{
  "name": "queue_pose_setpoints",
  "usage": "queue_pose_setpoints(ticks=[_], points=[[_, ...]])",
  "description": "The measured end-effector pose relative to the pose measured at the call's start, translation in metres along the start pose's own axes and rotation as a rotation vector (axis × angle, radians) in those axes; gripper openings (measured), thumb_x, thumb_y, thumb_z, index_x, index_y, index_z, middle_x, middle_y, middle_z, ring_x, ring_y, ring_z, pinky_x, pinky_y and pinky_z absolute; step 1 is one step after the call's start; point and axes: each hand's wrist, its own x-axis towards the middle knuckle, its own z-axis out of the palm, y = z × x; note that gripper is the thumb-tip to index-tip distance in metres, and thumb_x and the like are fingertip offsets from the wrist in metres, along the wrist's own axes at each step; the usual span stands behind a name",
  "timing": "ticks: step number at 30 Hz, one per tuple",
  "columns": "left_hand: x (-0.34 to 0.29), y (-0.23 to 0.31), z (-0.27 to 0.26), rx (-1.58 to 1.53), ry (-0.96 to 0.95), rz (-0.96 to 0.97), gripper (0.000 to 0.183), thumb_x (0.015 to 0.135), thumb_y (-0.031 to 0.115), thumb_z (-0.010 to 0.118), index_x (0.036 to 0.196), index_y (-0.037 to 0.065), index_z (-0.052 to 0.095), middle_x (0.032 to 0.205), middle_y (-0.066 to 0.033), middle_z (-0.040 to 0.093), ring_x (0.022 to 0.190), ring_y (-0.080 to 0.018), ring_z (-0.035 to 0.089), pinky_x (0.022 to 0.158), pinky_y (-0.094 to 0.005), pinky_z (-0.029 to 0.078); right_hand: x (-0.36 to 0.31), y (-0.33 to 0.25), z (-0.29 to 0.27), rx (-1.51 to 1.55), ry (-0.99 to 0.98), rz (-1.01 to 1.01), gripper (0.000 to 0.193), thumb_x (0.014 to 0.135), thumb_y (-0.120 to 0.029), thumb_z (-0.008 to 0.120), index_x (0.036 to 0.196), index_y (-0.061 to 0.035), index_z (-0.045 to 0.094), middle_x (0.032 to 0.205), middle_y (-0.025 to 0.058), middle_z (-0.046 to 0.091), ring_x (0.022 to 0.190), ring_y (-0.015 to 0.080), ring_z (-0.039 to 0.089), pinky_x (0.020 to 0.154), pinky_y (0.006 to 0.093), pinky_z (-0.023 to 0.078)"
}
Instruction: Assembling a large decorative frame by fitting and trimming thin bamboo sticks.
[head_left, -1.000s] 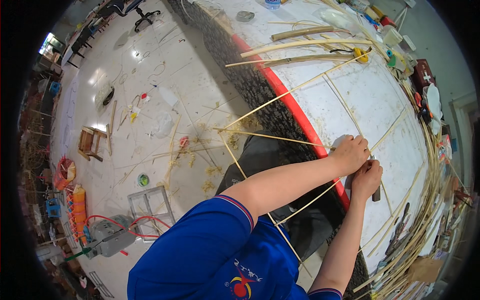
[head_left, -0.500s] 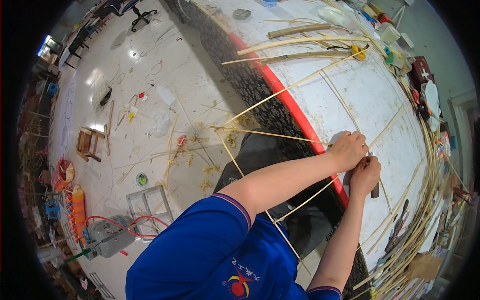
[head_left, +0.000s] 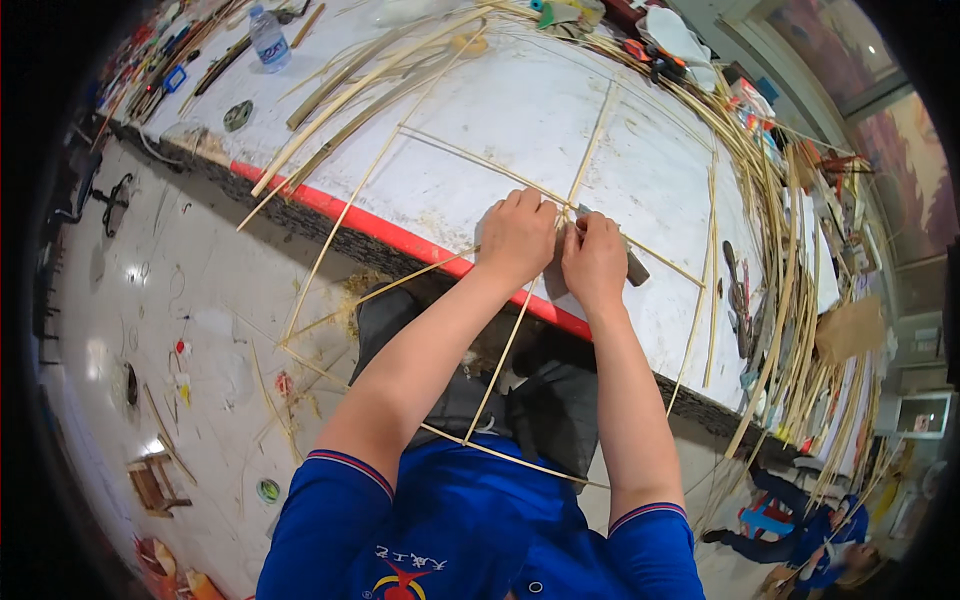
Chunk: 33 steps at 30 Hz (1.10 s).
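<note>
A large frame of thin bamboo strips (head_left: 480, 160) spans the table and reaches over its edge toward my lap. Several strips meet at a crossing in front of me. My left hand (head_left: 520, 238) has its fingers closed on the strips just left of that crossing. From the right, my right hand (head_left: 598, 262) pinches at the same joint, thumb and fingers together; its fingers partly hide the joint. A flat brown tool handle (head_left: 637, 268) sticks out beside my right hand; the rest of it is hidden, and I cannot tell whether it is held.
Long bamboo strips (head_left: 785, 300) lie piled along the table's right side, with pliers-like tools (head_left: 738, 300) beside them. Thicker canes (head_left: 360, 95) and a water bottle (head_left: 268, 40) are at the far left. A red edge (head_left: 400, 232) borders the table. Another person (head_left: 815, 530) is at lower right.
The view has turned, so the table now lies more squarely ahead and the bottle and another person show. Both hands stay close together at the strips' crossing.
</note>
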Motion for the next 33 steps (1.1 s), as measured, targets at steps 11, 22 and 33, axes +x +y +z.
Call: queue_pose_setpoints(ticks=[11,22,33], points=[[0.0,0.002,-0.002,0.02,0.022,0.001,0.005,0.085,0.01,0.072,0.084,0.008,0.067,0.088,-0.0101,0.061,0.086,-0.032,0.065,0.073,-0.0463,0.055,-0.044,0.011,-0.054,-0.098,-0.127,0.01,0.019,0.095,-0.021,0.072,0.098,-0.0046,0.062,0.091,0.0146,0.066,0.081,0.0361,0.067,0.069,0.047,0.053],[-0.004,-0.001,-0.002,0.033,0.016,-0.022,0.012,0.083,0.014,0.067,0.091,0.008,0.074,0.089,-0.0115,0.064,0.091,-0.0315,0.066,0.075,-0.0465,0.056,-0.051,0.025,-0.033,-0.023,-0.085,-0.109,0.016,0.094,-0.019,0.068,0.089,-0.0072,0.058,0.088,0.0168,0.063,0.083,0.041,0.064,0.069,0.0526,0.051],[-0.011,0.0,0.002,0.016,-0.002,-0.035,0.015,0.082,0.014,0.065,0.094,0.008,0.072,0.101,-0.0114,0.066,0.1,-0.0295,0.063,0.086,-0.0432,0.05,-0.052,0.025,-0.034,0.028,-0.158,-0.005,0.021,0.098,-0.019,0.07,0.087,-0.0044,0.058,0.077,0.0122,0.06,0.068,0.0296,0.059,0.064,0.0419,0.047]])
